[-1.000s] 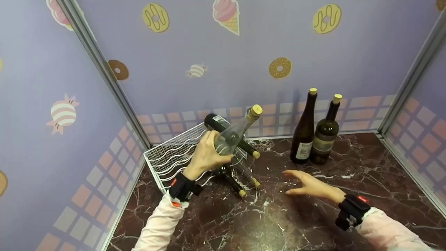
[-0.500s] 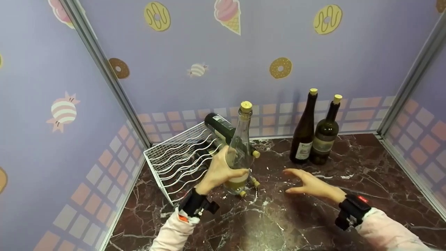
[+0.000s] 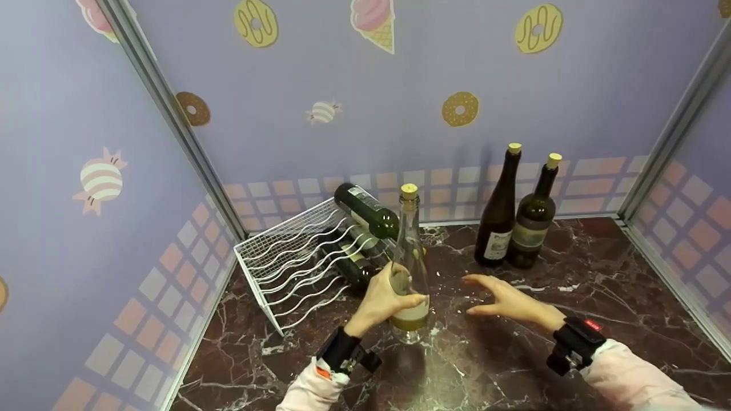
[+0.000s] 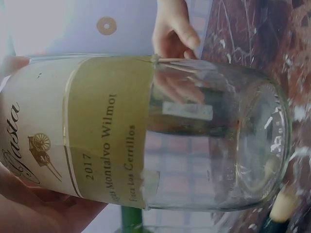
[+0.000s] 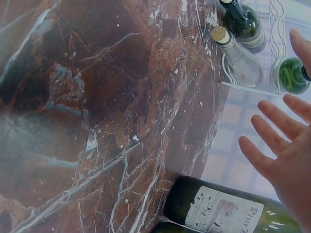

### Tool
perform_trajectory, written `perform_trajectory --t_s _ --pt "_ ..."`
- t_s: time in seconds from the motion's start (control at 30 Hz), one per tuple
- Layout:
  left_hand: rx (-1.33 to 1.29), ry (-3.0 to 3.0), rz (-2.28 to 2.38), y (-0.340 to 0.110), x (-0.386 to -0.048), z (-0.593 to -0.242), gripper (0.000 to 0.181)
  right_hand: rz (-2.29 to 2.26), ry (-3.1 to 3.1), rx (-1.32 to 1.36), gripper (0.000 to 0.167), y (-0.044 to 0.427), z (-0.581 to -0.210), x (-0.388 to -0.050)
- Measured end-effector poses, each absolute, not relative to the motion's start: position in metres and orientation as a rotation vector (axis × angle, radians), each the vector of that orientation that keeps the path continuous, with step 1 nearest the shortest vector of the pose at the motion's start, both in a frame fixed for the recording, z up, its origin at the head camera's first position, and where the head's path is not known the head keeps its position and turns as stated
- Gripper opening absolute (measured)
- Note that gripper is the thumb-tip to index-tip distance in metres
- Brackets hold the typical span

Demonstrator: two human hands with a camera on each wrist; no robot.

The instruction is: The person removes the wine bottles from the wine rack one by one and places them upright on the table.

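My left hand [image 3: 382, 299] grips a clear glass wine bottle [image 3: 413, 313] around its middle. The bottle stands nearly upright with a cork [image 3: 409, 192] in its neck; whether its base touches the table I cannot tell. Its cream and olive label [image 4: 107, 126] fills much of the left wrist view. To the right, my right hand [image 3: 508, 299] hovers with fingers spread, holding nothing. A white wire bottle rack [image 3: 258, 290] sits left of the clear bottle. Lying in it are a green bottle [image 3: 365, 210], a dark bottle [image 3: 345, 260] and another clear bottle [image 5: 245, 65].
Two dark corked bottles, a slim one [image 3: 495, 228] and a wider one [image 3: 532, 228], stand side by side near the back wall [image 3: 400, 114]. Marble-patterned table surface [image 3: 457, 365] extends in front of the hands. A side panel [image 3: 103, 240] rises beyond the rack.
My left hand has brought the clear bottle from tilted above the rack to nearly upright, lower, nearer and right of the rack. My right hand has stayed in place.
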State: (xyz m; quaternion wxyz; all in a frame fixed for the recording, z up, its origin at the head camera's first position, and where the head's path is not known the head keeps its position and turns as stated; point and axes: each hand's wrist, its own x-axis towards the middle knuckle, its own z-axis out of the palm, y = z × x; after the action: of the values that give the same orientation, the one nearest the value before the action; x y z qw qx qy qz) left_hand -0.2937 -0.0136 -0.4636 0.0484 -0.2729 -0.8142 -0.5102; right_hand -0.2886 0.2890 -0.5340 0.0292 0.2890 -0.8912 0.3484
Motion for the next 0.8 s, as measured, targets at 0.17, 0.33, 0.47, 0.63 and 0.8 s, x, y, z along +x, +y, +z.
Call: perform_trajectory --t_s 0.17,0.33,0.47,0.63,0.8 --pt "-0.821 -2.473 -1.639 -0.003 -0.290 -0.477 0.052 1.079 -2.741 0.868 0.068 0.290 -0.533 -0.289" --pt "-0.787 -2.490 -1.605 0.003 -0.287 -0.487 0.052 1.076 -2.762 0.854 0.068 0.290 -0.532 -0.289" --pt "-0.761 -2.500 -1.623 0.007 -0.285 -0.493 0.053 1.078 -2.771 0.862 0.070 0.289 -0.531 -0.289" --pt "-0.732 -2.482 -1.636 0.012 -0.285 -0.502 0.050 1.078 -2.779 0.873 0.071 0.287 -0.530 -0.289" --pt "-0.708 -2.495 -1.601 0.017 -0.284 -0.508 0.049 1.108 -2.753 0.891 0.070 0.288 -0.529 -0.291"
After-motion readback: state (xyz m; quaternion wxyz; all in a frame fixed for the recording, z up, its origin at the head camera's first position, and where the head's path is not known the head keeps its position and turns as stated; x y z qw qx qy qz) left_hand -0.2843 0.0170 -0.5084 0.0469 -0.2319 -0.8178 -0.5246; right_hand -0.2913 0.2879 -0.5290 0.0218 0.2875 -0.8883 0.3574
